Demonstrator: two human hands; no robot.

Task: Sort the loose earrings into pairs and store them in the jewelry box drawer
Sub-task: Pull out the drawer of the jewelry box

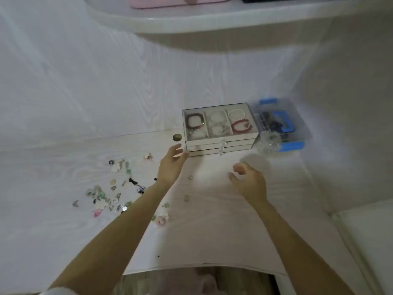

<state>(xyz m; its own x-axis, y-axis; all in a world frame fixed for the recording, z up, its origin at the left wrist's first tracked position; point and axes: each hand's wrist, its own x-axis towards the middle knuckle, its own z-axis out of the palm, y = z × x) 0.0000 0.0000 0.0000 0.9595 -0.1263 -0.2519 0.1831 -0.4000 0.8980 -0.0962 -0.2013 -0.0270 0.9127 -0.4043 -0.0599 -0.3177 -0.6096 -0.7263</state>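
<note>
Earrings point(110, 188) lie scattered left of both empty grips, untouched.

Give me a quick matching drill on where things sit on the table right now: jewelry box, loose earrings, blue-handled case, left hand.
Things:
1 jewelry box
2 loose earrings
3 blue-handled case
4 left hand

Places:
A scattered at left of the table
B at the box's lower left corner
C right of the box
D centre, drawers shut

Pairs: 1-D, 2-A, 3-C, 4-B
</note>
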